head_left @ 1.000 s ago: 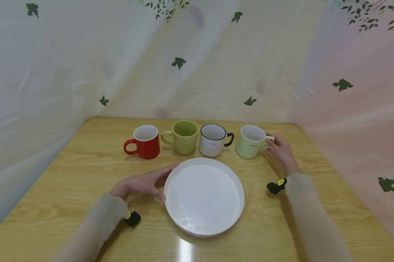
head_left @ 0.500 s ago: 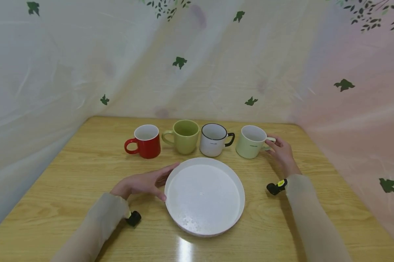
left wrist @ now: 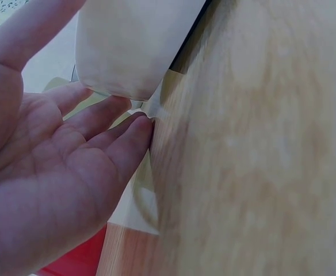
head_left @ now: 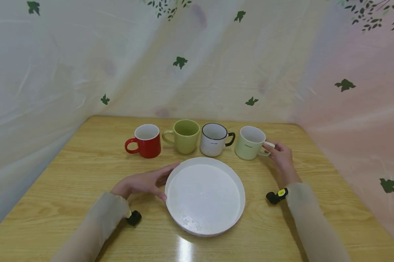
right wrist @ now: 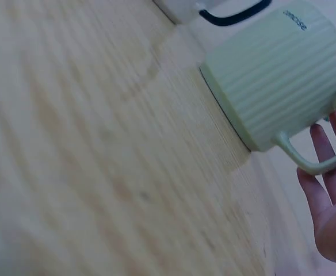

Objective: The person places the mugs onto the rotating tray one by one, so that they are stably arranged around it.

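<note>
On the right of the table in the head view, my right hand point(head_left: 280, 157) holds a pale green mug point(head_left: 248, 146) by its handle. The mug stands upright, its handle pointing to the right and a little toward me. In the right wrist view the fingers point(right wrist: 323, 146) are at the handle point(right wrist: 312, 164), and the mug's ribbed side shows. My left hand point(head_left: 144, 183) spreads thumb and fingers against the left edge of a round white tray point(head_left: 205, 196). From the left wrist, the fingertips point(left wrist: 119, 103) touch the tray's side point(left wrist: 122, 46).
A red mug point(head_left: 150, 145), an olive green mug point(head_left: 186, 138) and a white mug with a black rim point(head_left: 212, 145) stand in a row behind the tray. A patterned curtain point(head_left: 210, 72) closes off the back and sides of the wooden table point(head_left: 85, 163).
The pale green mug has turned, its handle swinging toward me, and shifted slightly left. My right hand has come a little nearer with the handle. The left hand and tray stay put.
</note>
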